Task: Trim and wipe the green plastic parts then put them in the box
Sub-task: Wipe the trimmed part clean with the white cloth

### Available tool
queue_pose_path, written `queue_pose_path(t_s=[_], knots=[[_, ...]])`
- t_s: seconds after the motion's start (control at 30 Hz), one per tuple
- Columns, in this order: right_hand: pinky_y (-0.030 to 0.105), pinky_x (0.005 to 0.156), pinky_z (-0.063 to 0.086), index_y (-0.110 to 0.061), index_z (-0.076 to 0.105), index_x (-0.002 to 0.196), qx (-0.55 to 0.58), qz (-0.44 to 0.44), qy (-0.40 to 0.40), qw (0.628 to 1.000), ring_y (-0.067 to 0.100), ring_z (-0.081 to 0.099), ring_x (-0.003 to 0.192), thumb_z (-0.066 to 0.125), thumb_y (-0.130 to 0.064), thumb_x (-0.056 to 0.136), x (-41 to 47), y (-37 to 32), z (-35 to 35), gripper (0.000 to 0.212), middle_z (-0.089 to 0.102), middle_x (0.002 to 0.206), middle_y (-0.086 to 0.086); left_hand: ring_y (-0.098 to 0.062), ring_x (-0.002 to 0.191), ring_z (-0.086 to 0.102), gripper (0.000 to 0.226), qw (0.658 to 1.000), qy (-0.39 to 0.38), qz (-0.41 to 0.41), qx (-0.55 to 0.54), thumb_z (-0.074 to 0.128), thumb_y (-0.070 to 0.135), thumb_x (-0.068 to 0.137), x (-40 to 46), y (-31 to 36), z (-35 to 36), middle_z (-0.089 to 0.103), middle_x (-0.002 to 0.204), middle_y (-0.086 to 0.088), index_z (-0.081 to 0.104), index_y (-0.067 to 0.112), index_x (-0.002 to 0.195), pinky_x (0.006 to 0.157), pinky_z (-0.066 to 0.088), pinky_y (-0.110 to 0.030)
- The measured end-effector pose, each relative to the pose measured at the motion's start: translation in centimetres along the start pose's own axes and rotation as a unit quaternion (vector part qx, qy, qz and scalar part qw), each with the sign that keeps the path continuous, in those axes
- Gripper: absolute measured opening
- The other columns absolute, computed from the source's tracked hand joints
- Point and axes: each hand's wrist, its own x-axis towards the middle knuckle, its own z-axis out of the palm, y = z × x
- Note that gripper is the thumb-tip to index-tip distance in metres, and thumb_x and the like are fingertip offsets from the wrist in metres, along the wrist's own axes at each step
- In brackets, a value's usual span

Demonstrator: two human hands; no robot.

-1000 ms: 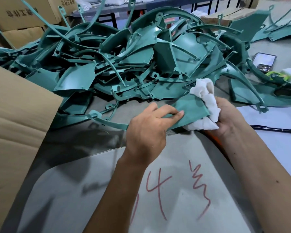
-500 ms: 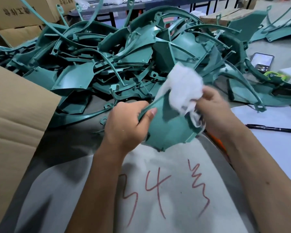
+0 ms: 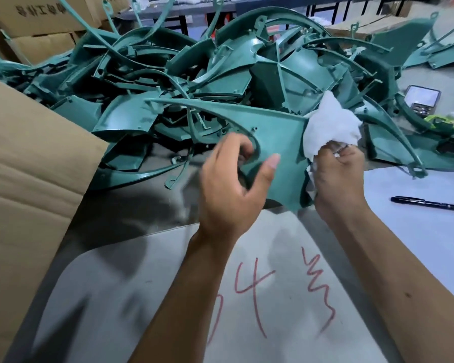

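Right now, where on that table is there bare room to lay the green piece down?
Bare room: the grey sheet under the arms, between the cardboard box and the pen. Crowded: the green pile behind, reaching the phone.

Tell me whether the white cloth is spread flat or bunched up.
Bunched up: the white cloth is a crumpled wad gripped in the right hand against the green part.
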Motion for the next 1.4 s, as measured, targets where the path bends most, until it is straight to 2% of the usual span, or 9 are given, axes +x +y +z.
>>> queue_pose_path(t_s=[0.17,0.43,0.6,0.67,0.77,0.93,1.1,1.2,1.4], knots=[[0.058,0.057,0.052,0.011,0.06,0.09,-0.019,-0.004,-0.109,0.994,0.054,0.05,0.067,0.052,0.003,0.091,-0.1,0.3,0.1,0.011,0.053,0.081,0.04,-0.012,0.098,0.073,0.047,0.956,-0.058,-0.196,-0.211,0.086,0.017,0.082,0.1,-0.4,0.0,0.074,0.106,0.004,0.054,0.024,0.116,0.079,0.063,-0.036],[0.016,0.052,0.042,-0.005,0.055,0.075,0.0,-0.031,-0.011,0.999,0.002,0.051,0.05,0.033,0.026,0.089,0.1,0.2,0.0,0.041,0.056,0.055,-0.012,-0.001,0.098,0.069,0.035,0.983,-0.115,-0.052,-0.131,0.083,0.013,0.081,1.3,-0.3,-0.5,0.073,0.102,0.018,0.068,0.017,0.112,0.086,0.05,-0.016],[0.032,0.075,0.057,-0.015,0.069,0.086,0.071,0.053,0.2,0.976,0.013,0.069,0.077,0.048,0.005,0.098,1.5,0.9,-0.7,0.031,0.072,0.083,-0.004,-0.008,0.098,0.071,0.031,0.985,-0.12,-0.033,-0.118,0.082,0.003,0.08,1.4,-0.8,-1.1,0.075,0.103,0.006,0.072,0.008,0.108,0.085,0.056,-0.026],[0.025,0.063,0.054,-0.016,0.066,0.086,0.048,0.03,0.229,0.972,0.004,0.067,0.062,0.046,0.003,0.098,2.0,0.5,-1.4,0.03,0.07,0.071,-0.011,-0.014,0.095,0.071,0.028,0.983,-0.141,-0.027,-0.114,0.082,-0.001,0.079,2.0,-1.6,-2.2,0.075,0.1,0.001,0.072,0.006,0.105,0.082,0.058,-0.035],[0.018,0.045,0.047,-0.022,0.067,0.079,-0.014,-0.108,0.078,0.991,0.001,0.062,0.048,0.036,0.01,0.079,0.6,-0.7,-0.9,0.045,0.064,0.055,-0.014,-0.006,0.087,0.069,0.027,0.978,-0.174,-0.023,-0.108,0.083,-0.003,0.077,2.7,-2.3,-3.6,0.074,0.092,0.006,0.071,0.012,0.096,0.076,0.052,-0.021],[0.008,0.07,0.045,-0.032,0.064,0.093,-0.155,-0.262,-0.237,0.923,-0.017,0.057,0.077,0.051,-0.01,0.085,-1.8,-0.7,0.8,0.027,0.067,0.084,-0.036,-0.024,0.078,0.068,0.021,0.979,-0.18,-0.027,-0.094,0.084,-0.001,0.074,2.7,-2.2,-3.8,0.073,0.085,-0.007,0.075,0.002,0.092,0.07,0.054,-0.036],[0.031,0.039,0.042,-0.006,0.065,0.064,-0.131,-0.237,-0.123,0.955,0.027,0.055,0.042,0.05,0.002,0.074,-2.4,-0.7,0.7,0.02,0.061,0.05,0.008,-0.038,0.09,0.075,0.059,0.949,-0.083,-0.176,-0.25,0.081,-0.003,0.08,2.4,-1.7,-3.8,0.078,0.1,-0.016,0.059,0.01,0.133,0.083,0.062,-0.053],[0.026,0.035,0.039,-0.002,0.061,0.06,-0.076,-0.18,-0.047,0.98,0.03,0.05,0.036,0.051,0.001,0.072,-2.3,-0.3,0.9,0.016,0.058,0.047,0.008,-0.035,0.093,0.076,0.061,0.915,-0.086,-0.221,-0.328,0.077,-0.004,0.082,2.0,-1.4,-3.3,0.077,0.102,-0.018,0.05,0.01,0.134,0.082,0.063,-0.048],[0.03,0.039,0.04,-0.017,0.06,0.055,-0.047,-0.129,0.006,0.99,0.018,0.051,0.043,0.054,-0.008,0.08,-1.4,0.0,0.7,0.028,0.054,0.05,-0.005,-0.015,0.11,0.067,0.072,0.954,-0.106,-0.163,-0.228,0.087,0.012,0.078,0.9,0.1,-0.4,0.065,0.119,0.011,0.046,0.029,0.134,0.094,0.056,-0.03]])
